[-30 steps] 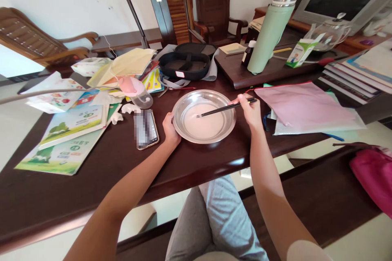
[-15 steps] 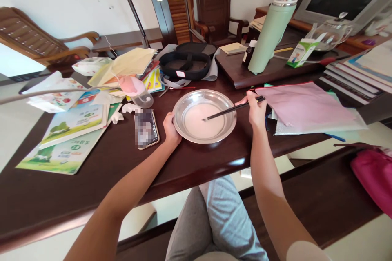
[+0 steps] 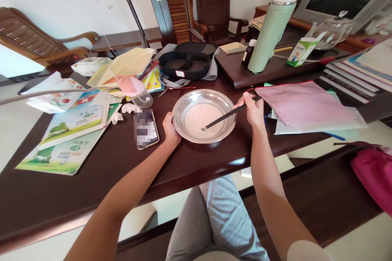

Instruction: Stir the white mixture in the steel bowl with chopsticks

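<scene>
A shallow stainless steel bowl (image 3: pixel 180 128) stands on the dark wooden table in front of me. Pale, whitish liquid (image 3: pixel 196 118) covers its bottom. My left hand (image 3: pixel 170 127) grips the bowl's left rim, thumb on top and the other fingers mostly hidden beneath. In my right hand (image 3: pixel 253 110), to the right of the bowl, is a pair of dark chopsticks (image 3: pixel 222 118) held close together. They slant down to the left, with their tips in the liquid near the front of the bowl's bottom.
A phone (image 3: pixel 146 128) lies left of the bowl, near crumpled tissues and green booklets (image 3: pixel 73 124). Behind the bowl is an open black case (image 3: pixel 183 65). A pink zip pouch (image 3: pixel 306 102) is close by my right hand; a green thermos (image 3: pixel 272 34) stands behind.
The chopstick tips have shifted slightly toward me within the liquid, and my right hand has moved a little left, tilting the chopsticks more steeply. My left hand stays on the rim.
</scene>
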A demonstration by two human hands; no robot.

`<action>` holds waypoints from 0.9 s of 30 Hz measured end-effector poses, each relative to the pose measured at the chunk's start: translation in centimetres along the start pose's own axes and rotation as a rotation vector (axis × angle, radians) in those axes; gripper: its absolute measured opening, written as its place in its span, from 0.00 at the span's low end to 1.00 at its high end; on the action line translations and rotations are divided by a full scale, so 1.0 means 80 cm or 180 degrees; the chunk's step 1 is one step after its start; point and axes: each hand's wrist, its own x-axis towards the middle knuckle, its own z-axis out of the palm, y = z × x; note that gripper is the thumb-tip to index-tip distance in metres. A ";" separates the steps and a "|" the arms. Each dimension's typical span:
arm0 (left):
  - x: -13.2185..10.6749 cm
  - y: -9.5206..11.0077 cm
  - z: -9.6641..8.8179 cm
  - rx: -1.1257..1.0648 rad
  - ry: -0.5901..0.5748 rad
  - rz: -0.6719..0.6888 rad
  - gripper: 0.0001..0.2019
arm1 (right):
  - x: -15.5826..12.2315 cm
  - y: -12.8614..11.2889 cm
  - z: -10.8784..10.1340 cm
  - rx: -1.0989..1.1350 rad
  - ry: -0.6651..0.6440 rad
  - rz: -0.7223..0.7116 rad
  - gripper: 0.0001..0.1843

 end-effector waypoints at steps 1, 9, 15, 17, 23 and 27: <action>0.000 0.000 0.000 -0.0005 -0.0003 0.0007 0.28 | -0.001 -0.001 0.002 -0.0028 -0.0188 0.0012 0.39; 0.000 0.001 0.001 0.0012 0.0003 -0.0010 0.27 | 0.002 -0.001 0.001 0.0012 0.0273 -0.0126 0.40; 0.002 0.000 -0.002 0.0045 -0.0014 0.0030 0.27 | -0.002 -0.001 0.005 -0.0042 -0.0461 -0.0036 0.38; 0.002 0.000 -0.002 0.0032 -0.0019 0.0019 0.27 | -0.001 -0.001 0.005 -0.0093 -0.0395 -0.0059 0.38; 0.001 0.000 -0.001 0.0002 -0.0019 0.0013 0.27 | 0.002 0.002 -0.001 -0.0006 0.0181 -0.0069 0.39; 0.001 0.000 -0.001 -0.0003 -0.0008 0.0019 0.27 | -0.002 -0.002 0.005 -0.0048 -0.0425 0.0019 0.39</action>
